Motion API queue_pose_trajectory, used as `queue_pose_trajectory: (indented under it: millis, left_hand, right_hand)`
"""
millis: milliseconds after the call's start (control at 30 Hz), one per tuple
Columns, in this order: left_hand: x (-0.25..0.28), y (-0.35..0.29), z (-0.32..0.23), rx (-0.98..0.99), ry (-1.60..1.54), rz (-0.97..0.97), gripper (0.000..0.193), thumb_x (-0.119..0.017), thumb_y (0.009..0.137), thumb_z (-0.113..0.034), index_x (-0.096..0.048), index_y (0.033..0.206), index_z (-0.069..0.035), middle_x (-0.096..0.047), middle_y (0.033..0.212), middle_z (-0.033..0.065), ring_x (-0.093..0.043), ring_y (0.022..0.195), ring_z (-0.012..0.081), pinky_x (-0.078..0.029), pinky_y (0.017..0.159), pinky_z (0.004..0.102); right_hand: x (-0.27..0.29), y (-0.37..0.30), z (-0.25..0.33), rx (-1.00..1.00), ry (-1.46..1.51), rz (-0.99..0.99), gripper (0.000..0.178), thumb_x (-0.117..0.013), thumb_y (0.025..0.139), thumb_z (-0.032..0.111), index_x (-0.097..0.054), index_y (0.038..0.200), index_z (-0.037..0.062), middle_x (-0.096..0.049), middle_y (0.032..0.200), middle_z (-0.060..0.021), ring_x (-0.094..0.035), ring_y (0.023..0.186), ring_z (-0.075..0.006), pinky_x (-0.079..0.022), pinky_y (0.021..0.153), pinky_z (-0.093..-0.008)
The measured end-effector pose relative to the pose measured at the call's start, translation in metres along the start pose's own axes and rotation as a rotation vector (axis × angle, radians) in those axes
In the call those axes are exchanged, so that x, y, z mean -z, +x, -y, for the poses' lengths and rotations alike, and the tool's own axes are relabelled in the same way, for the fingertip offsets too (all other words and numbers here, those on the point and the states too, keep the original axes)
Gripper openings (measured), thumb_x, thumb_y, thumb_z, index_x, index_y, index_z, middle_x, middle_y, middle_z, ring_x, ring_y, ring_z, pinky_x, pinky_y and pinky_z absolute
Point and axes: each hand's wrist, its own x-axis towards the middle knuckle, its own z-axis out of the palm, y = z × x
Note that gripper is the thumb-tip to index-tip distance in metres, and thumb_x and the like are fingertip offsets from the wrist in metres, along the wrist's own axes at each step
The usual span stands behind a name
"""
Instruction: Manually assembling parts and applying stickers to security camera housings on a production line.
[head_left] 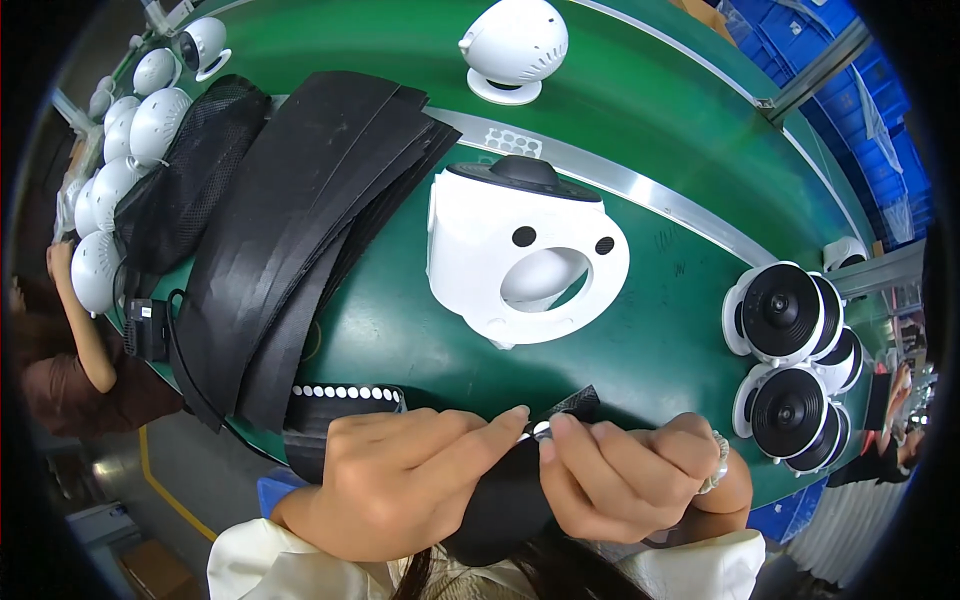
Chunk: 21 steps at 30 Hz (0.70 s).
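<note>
White and dark, one small piece (542, 430): held at the fingertips of the right hand (635, 475), which is pinched nearly closed, other fingers curled. Left hand (400, 475): fingers bent, tips drawn together beside the same piece; whether they grip it, cannot tell. Short black strip (577, 402): just beyond the fingertips. Black band with white dots (345, 392): at the edge of the green bench (665, 360), beside the left hand and partly behind it. White housing (455, 240), one, with oval opening and two black discs (524, 237): beyond both hands. Black sheets (280, 190), overlapping stack: beyond and left of the left hand. White units with ringed black faces (783, 306), a group: beyond and right of the right hand.
</note>
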Motion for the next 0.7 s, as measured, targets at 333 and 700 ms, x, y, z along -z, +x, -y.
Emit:
queue_pose_trajectory:
  millis: [333, 700]
  left_hand:
    - [-0.005, -0.003, 0.013, -0.147, 0.080, -0.012, 0.037, -0.059, 0.058, 0.002, -0.064, 0.095, -0.002, -0.053, 0.065, 0.0014, -0.050, 0.048, 0.0118, -0.040, 0.042, 0.0239]
    - [-0.002, -0.004, 0.011, -0.169, 0.122, -0.015, 0.038, -0.058, 0.059, 0.001, -0.064, 0.096, -0.001, -0.052, 0.066, 0.0016, -0.049, 0.048, 0.0112, -0.040, 0.042, 0.0231]
  right_hand:
    - [-0.003, 0.002, -0.007, 0.023, 0.116, 0.086, 0.020, -0.061, 0.063, 0.013, -0.056, 0.080, 0.0225, -0.055, 0.083, 0.0079, -0.042, 0.064, -0.0079, -0.026, 0.053, -0.0222]
    - [-0.005, 0.000, -0.011, 0.133, 0.015, 0.015, 0.023, -0.062, 0.063, 0.011, -0.056, 0.081, 0.0237, -0.054, 0.079, 0.0097, -0.039, 0.055, -0.0060, -0.024, 0.051, -0.0224]
